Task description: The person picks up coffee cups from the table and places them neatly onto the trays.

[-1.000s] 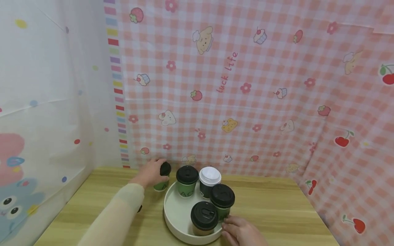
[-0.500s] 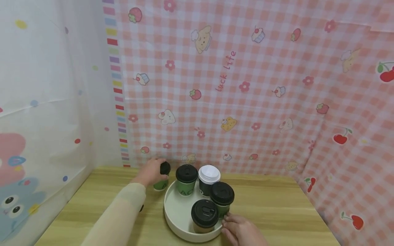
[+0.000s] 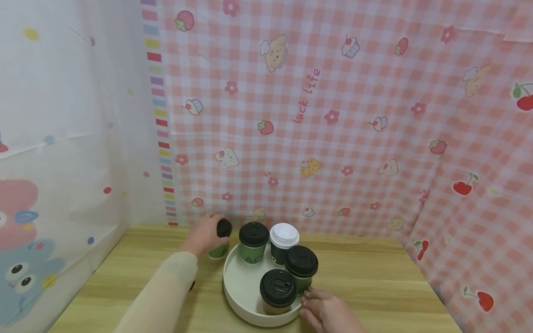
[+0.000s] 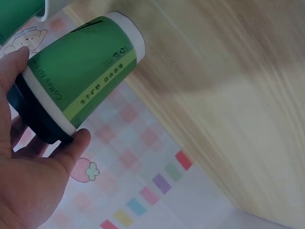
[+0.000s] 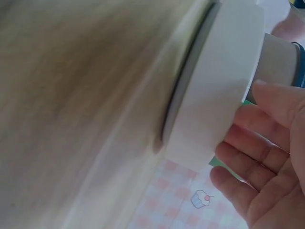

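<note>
My left hand (image 3: 205,235) grips the black lid of a green paper coffee cup (image 4: 88,67). The cup stands on the table just left of the round white tray (image 3: 243,317). Thumb and fingers sit around the lid's edge in the left wrist view. My right hand (image 3: 331,312) is at the tray's right front, its loosely bent fingers (image 5: 231,148) touching the outer wall. On the tray are a green cup (image 3: 252,252) with a black lid, a dark cup with a white lid (image 3: 285,235), another green black-lidded cup (image 3: 301,263) and a brown black-lidded cup (image 3: 278,291).
The wood-grain table (image 3: 366,273) reaches right and left of the tray. A pink checked cloth (image 3: 333,138) hangs close behind the cups and along the right. White cloth (image 3: 83,152) hangs at the left. A small dark object (image 3: 192,286) shows beside the left sleeve.
The head view shifts slightly. Both hands stay in place, the left on the cup's lid and the right at the tray.
</note>
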`<action>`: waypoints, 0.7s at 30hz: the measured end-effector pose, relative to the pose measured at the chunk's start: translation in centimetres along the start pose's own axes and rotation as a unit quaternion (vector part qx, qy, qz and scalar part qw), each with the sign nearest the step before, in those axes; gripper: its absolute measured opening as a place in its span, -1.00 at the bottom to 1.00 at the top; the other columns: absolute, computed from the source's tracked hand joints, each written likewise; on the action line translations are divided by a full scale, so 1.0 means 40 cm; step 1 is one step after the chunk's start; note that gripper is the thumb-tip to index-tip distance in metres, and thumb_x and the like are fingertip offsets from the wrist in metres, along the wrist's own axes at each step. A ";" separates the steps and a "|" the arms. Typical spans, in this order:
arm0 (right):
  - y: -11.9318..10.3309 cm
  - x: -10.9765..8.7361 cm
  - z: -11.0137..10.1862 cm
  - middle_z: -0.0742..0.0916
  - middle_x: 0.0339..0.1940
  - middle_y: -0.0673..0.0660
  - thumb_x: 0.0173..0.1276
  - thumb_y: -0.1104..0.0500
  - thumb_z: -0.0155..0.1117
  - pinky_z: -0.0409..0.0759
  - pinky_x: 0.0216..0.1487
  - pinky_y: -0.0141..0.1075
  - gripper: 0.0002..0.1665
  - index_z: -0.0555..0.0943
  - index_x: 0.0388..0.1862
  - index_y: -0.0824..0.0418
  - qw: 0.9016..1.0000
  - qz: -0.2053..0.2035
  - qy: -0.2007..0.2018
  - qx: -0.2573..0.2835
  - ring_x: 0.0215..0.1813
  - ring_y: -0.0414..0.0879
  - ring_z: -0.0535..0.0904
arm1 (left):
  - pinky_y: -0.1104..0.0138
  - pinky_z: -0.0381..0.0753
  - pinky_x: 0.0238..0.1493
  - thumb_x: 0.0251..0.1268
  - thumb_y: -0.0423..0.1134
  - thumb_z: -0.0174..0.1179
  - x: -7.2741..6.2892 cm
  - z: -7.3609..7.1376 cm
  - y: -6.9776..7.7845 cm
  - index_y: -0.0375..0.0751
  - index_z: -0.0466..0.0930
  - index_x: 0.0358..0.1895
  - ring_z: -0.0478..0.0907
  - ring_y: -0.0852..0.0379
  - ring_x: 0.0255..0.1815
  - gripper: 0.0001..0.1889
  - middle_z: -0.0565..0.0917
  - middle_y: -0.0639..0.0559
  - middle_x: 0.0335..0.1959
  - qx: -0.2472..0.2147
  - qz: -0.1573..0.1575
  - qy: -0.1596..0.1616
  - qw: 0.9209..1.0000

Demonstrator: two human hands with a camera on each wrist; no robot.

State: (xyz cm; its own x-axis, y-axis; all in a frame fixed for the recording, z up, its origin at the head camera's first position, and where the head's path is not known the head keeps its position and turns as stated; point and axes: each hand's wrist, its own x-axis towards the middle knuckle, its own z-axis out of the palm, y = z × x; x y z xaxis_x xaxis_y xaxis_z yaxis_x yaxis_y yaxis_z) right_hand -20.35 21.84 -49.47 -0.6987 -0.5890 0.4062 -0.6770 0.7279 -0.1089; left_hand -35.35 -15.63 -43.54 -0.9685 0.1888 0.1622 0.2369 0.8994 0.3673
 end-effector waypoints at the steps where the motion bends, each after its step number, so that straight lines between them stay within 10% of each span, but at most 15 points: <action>1: 0.000 0.002 -0.002 0.88 0.00 0.07 0.47 0.01 0.48 0.85 0.04 -0.08 -0.78 0.88 -0.10 0.10 1.000 0.000 -0.006 0.000 0.09 0.01 0.84 | -0.21 0.55 0.45 0.31 -0.02 0.52 -0.002 0.003 -0.004 -0.35 0.49 0.48 0.50 -0.38 0.46 -0.22 0.53 -0.39 0.46 -0.006 0.001 0.007 1.000; 11: -0.006 0.020 -0.018 0.89 0.03 0.03 0.52 -0.06 0.40 0.80 0.17 -0.05 -0.71 0.88 -0.02 0.06 0.990 0.044 -0.121 0.063 0.23 0.07 0.79 | -0.23 0.58 0.40 0.25 -0.05 0.55 -0.078 -0.015 -0.050 -0.35 0.48 0.47 0.51 -0.40 0.42 -0.21 0.56 -0.37 0.42 -0.052 0.030 0.059 0.996; 21: 0.012 0.022 -0.017 0.89 0.01 0.03 0.56 -0.02 0.33 0.81 0.15 -0.08 -0.70 0.88 -0.02 0.10 0.993 0.005 -0.096 0.064 0.19 0.03 0.80 | -0.24 0.67 0.26 0.17 0.00 0.62 -0.207 -0.087 -0.062 -0.22 0.53 0.45 0.60 -0.33 0.33 -0.20 0.63 -0.26 0.36 -0.037 0.073 0.127 0.989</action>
State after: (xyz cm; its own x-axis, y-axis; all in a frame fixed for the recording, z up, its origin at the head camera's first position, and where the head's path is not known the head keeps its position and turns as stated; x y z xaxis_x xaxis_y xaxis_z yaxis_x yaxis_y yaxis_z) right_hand -21.14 21.91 -48.53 -0.7289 -0.6466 0.2249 -0.6846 0.6913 -0.2313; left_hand -27.66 -20.79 -42.63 -0.8754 0.2014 0.4395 0.3871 0.8366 0.3877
